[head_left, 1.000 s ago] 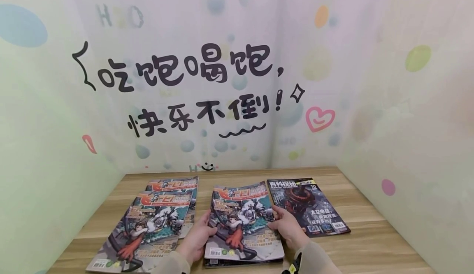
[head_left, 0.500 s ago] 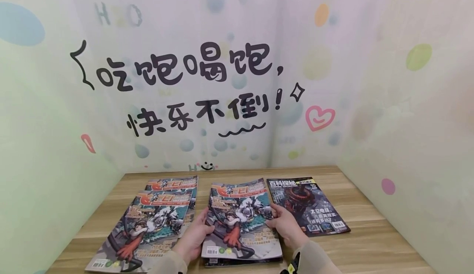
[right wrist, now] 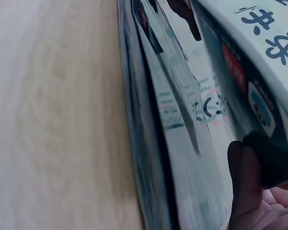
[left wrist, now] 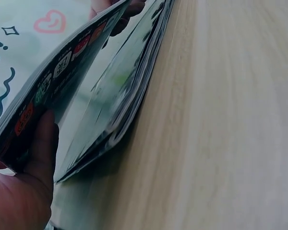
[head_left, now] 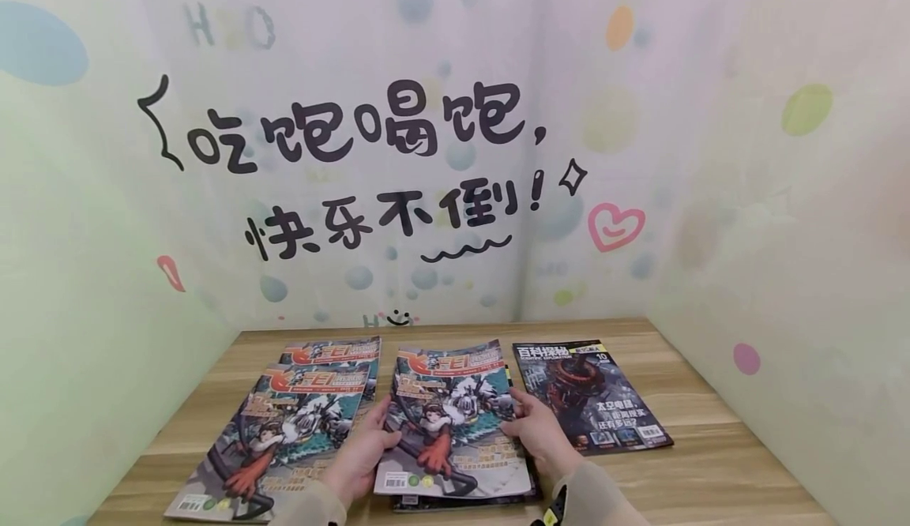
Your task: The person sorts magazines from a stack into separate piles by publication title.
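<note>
Shifted leftward, one magazine [head_left: 451,423] is gripped by left fingers [head_left: 388,438] and right fingers [head_left: 513,429] above a darker magazine [head_left: 434,503]

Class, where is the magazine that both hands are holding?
In the head view, the held magazine is at lower centre, between the left hand and right hand, above another magazine.

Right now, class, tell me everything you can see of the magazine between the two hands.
The held magazine is closed, its paper glossy-looking. Its grey and teal cover has a reddish title across the top, a white armoured figure, a character in red, and a white barcode label at lower left; the back is dark with coloured pictures. The left hand grips its left edge, the right hand its right, thumbs over the cover. It is raised above a lower magazine, a gap between.
</note>
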`<action>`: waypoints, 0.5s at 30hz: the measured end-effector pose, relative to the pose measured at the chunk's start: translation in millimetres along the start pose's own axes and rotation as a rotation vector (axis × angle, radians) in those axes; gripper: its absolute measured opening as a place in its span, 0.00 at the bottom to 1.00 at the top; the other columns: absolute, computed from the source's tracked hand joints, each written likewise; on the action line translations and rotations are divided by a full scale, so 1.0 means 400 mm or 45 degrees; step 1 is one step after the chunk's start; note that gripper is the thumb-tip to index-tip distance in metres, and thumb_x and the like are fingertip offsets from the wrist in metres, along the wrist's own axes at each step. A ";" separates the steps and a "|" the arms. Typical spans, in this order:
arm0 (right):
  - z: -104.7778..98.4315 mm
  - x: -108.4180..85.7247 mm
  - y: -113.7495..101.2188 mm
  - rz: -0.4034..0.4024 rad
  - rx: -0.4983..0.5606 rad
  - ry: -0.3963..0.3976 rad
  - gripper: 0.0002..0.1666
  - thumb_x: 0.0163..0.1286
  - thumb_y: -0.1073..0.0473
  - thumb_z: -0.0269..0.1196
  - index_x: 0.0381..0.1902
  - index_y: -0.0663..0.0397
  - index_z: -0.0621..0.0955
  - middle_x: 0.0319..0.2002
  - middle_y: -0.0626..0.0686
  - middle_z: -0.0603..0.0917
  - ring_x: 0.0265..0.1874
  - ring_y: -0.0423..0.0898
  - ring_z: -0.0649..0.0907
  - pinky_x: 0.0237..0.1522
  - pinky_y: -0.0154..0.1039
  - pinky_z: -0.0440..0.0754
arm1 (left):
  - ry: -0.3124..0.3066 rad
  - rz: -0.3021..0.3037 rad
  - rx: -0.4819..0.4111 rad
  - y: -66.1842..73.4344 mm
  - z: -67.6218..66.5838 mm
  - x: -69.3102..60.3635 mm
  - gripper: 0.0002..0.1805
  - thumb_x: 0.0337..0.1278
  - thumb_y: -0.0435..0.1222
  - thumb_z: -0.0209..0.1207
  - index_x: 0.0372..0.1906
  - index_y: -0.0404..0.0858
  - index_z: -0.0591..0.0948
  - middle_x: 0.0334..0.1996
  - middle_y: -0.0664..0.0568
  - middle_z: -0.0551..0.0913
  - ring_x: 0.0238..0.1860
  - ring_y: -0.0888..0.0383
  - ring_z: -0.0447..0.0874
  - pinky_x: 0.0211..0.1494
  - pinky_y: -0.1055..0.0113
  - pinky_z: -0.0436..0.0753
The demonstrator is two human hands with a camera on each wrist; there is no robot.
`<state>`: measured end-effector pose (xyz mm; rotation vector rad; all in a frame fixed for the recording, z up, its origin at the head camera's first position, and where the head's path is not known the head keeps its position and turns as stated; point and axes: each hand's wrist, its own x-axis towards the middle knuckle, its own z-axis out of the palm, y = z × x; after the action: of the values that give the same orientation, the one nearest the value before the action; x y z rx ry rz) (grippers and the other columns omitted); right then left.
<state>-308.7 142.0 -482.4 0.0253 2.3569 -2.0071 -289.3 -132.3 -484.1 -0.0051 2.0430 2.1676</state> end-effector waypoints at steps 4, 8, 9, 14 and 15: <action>0.014 -0.005 -0.008 0.012 0.023 0.000 0.42 0.57 0.76 0.62 0.70 0.68 0.62 0.44 0.57 0.68 0.46 0.53 0.67 0.46 0.42 0.71 | -0.014 0.005 -0.017 0.001 -0.015 -0.007 0.43 0.58 0.20 0.48 0.74 0.28 0.40 0.72 0.28 0.37 0.71 0.31 0.41 0.71 0.44 0.50; 0.033 -0.010 -0.013 0.016 0.034 0.003 0.43 0.57 0.76 0.63 0.70 0.67 0.62 0.47 0.59 0.69 0.48 0.54 0.67 0.49 0.44 0.71 | -0.003 -0.024 -0.031 0.006 -0.035 -0.015 0.44 0.58 0.21 0.49 0.75 0.31 0.40 0.72 0.29 0.35 0.71 0.31 0.37 0.71 0.43 0.48; 0.038 -0.011 -0.014 0.017 0.036 0.005 0.43 0.56 0.76 0.63 0.70 0.67 0.62 0.48 0.60 0.69 0.49 0.54 0.68 0.50 0.45 0.71 | 0.001 -0.035 -0.034 0.008 -0.040 -0.018 0.44 0.58 0.21 0.49 0.75 0.31 0.39 0.72 0.29 0.35 0.71 0.32 0.37 0.71 0.42 0.47; 0.070 -0.014 -0.016 -0.008 0.042 -0.008 0.43 0.55 0.77 0.63 0.69 0.68 0.63 0.47 0.60 0.70 0.48 0.54 0.69 0.51 0.46 0.72 | 0.003 -0.060 -0.031 0.019 -0.069 -0.033 0.44 0.59 0.20 0.47 0.75 0.31 0.38 0.73 0.28 0.35 0.72 0.32 0.37 0.71 0.42 0.47; 0.076 -0.015 -0.017 -0.010 0.039 -0.010 0.43 0.55 0.77 0.63 0.69 0.67 0.63 0.47 0.60 0.71 0.48 0.54 0.69 0.51 0.46 0.72 | 0.006 -0.064 -0.032 0.021 -0.075 -0.036 0.43 0.59 0.20 0.47 0.75 0.31 0.38 0.73 0.28 0.34 0.72 0.32 0.36 0.71 0.42 0.47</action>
<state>-302.1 111.1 -480.3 0.0092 2.3251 -2.0432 -279.5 -164.3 -476.1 -0.0639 1.9958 2.1649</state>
